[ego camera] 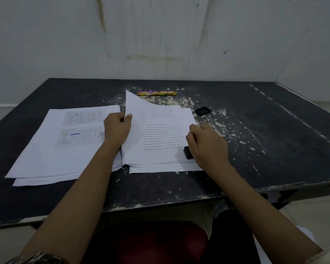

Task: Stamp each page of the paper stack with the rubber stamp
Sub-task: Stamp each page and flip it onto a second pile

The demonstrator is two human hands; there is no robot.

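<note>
A stack of printed pages point(166, 138) lies in the middle of the dark table point(255, 149). My left hand point(117, 128) pinches the left edge of the top sheet point(133, 111), which is lifted and curls upward. My right hand point(206, 145) rests at the stack's lower right corner, closed on a small black rubber stamp point(187, 152) whose base touches the page. Left of the stack lies a second pile of pages point(61, 141) with tables and a blue-marked figure on top.
A black square stamp cap or ink pad point(203, 111) sits on the table beyond my right hand. Two colourful pencils point(156, 93) lie at the back near the white wall. The table's paint is chipped; its front edge is close to my lap.
</note>
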